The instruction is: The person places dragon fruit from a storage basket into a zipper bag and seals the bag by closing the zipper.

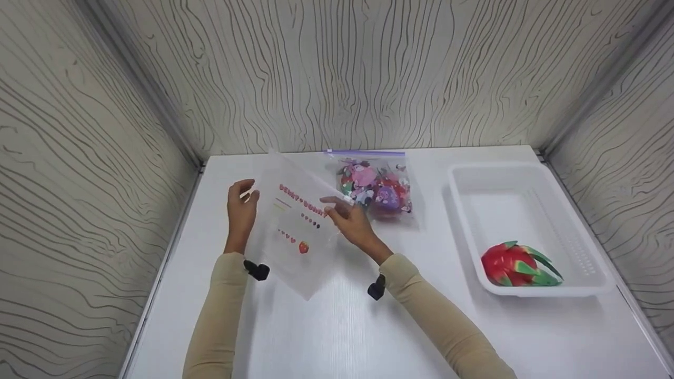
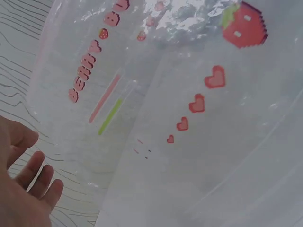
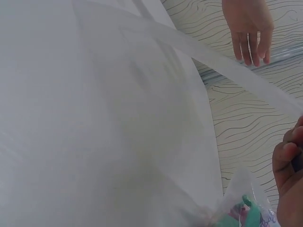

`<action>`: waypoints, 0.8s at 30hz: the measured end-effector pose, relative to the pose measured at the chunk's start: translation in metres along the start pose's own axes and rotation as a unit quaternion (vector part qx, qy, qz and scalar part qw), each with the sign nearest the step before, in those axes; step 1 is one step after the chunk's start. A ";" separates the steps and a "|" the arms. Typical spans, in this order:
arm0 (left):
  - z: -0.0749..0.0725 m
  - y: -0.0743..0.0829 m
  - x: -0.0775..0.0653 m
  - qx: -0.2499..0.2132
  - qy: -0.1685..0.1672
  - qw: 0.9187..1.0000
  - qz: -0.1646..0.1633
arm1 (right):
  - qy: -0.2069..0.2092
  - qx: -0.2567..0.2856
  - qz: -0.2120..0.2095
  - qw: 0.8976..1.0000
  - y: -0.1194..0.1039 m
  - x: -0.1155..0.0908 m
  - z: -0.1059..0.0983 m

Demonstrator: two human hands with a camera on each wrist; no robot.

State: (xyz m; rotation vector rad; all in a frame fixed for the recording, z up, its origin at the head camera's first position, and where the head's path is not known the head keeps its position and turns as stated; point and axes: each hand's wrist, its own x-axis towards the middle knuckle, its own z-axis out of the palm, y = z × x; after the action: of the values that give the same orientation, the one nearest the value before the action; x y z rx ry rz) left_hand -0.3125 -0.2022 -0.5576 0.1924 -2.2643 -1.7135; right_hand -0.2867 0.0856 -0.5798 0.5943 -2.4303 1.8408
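Note:
A clear plastic bag (image 1: 300, 266), printed with pink lettering, small hearts and a strawberry, hangs tilted above the white table. My right hand (image 1: 354, 225) pinches it near its upper right edge. On the bag's other side, my left hand (image 1: 242, 213) is raised with its fingers loosely bent, holding nothing. The left wrist view shows that hand (image 2: 28, 184) beside the bag's edge, with a gap between them. Behind my right hand lies a purple-topped zip bag (image 1: 387, 197) with cartoon prints; red and green things show inside.
On the right of the white table (image 1: 337, 331) stands a white plastic basket (image 1: 461, 226). A red dragon fruit (image 1: 508, 263) with green tips lies in its near left corner. Wood-grain panels (image 1: 342, 73) wall the table at the back and both sides.

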 end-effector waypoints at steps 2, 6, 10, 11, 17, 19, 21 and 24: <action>0.006 0.004 -0.003 0.005 -0.006 1.000 -0.004 | 0.006 -0.007 -0.016 1.000 0.000 0.000 0.000; 0.019 0.014 -0.008 0.001 -0.023 1.000 -0.002 | 0.024 -0.027 -0.040 0.999 -0.001 0.000 0.000; 0.032 0.024 -0.012 -0.010 -0.043 0.999 0.002 | 0.029 -0.028 -0.041 0.998 0.000 0.000 0.001; 0.036 0.027 -0.013 -0.014 -0.049 0.999 0.002 | 0.029 -0.027 -0.040 0.998 0.000 -0.001 0.001; 0.055 0.041 -0.018 -0.040 -0.072 0.997 -0.003 | 0.034 -0.019 -0.036 0.999 0.001 -0.003 0.002; 0.061 0.045 -0.020 -0.045 -0.075 0.996 -0.005 | 0.038 -0.021 -0.034 0.998 0.001 -0.003 0.003; 0.066 0.049 -0.021 -0.053 -0.077 0.996 -0.008 | 0.041 -0.028 -0.032 0.998 0.001 -0.004 0.003; 0.072 0.056 -0.023 -0.061 -0.078 0.995 -0.018 | 0.045 -0.037 -0.027 0.998 0.001 -0.004 0.004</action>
State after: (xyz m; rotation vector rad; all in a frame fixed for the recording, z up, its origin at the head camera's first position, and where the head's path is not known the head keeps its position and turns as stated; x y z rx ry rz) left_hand -0.3095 -0.1135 -0.5252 0.0741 -2.2657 -1.9413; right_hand -0.2827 0.0836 -0.5829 0.5524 -2.3889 1.7101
